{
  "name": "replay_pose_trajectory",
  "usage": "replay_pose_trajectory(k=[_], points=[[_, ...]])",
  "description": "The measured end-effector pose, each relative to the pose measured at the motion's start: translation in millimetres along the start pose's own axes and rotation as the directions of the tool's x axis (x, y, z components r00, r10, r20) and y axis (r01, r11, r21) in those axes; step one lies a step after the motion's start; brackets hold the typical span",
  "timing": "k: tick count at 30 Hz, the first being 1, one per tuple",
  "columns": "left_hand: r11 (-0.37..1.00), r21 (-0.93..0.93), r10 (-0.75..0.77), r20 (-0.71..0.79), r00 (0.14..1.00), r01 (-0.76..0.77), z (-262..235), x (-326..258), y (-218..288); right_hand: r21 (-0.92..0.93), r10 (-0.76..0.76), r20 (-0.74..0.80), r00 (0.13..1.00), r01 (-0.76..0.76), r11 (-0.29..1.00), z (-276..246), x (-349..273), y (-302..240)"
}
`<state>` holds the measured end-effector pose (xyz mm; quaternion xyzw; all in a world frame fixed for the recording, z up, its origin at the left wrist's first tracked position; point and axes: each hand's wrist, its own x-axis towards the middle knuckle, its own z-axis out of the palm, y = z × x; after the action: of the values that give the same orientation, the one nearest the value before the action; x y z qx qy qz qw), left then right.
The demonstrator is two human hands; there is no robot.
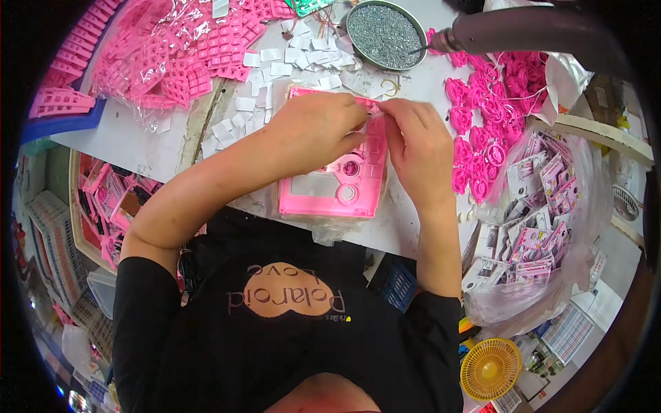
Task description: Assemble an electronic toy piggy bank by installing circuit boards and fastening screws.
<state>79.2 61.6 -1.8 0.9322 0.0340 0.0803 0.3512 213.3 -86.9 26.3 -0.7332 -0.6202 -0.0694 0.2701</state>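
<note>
A pink plastic casing with a grey window panel and round openings lies on the table in front of me, on a clear plastic sheet. My left hand reaches over its upper part, fingers curled and closed near the top edge. My right hand is at the casing's upper right corner, thumb and forefinger drawn together. Whatever the fingertips pinch is too small or too hidden to make out. The two hands are close together but apart.
A round bowl of small screws stands beyond the casing, beside a dark electric screwdriver. White paper pieces and bagged pink keypad parts lie left. Coiled pink cables and a bag of printed cards are right.
</note>
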Motion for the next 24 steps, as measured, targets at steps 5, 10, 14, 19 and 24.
replay_pose_trajectory(k=[5,10,14,19,24], points=[[0.979,0.006,0.205,-0.111,0.972,-0.206,5.8,-20.2,-12.8,0.215,0.091,0.135,0.987,-0.119,0.969,-14.9,-16.6,-6.4],[0.953,-0.286,-0.054,0.173,0.983,0.102,-21.2,-34.2,22.9,0.396,0.313,0.221,0.924,-0.378,0.837,-19.2,-33.8,-33.3],[0.846,-0.421,-0.23,0.265,0.936,0.327,-17.8,-39.4,27.0,0.431,0.354,0.146,0.924,-0.381,0.818,-10.4,-37.2,-35.2],[0.986,0.06,0.162,-0.097,0.982,-0.157,1.4,-53.2,6.5,0.173,0.254,0.101,0.962,-0.269,0.948,-8.4,-34.9,-32.2],[0.962,0.2,0.194,-0.021,0.981,-0.186,7.9,-60.3,-2.0,-0.002,0.169,0.235,0.957,-0.174,0.985,0.6,-33.8,-39.7]])
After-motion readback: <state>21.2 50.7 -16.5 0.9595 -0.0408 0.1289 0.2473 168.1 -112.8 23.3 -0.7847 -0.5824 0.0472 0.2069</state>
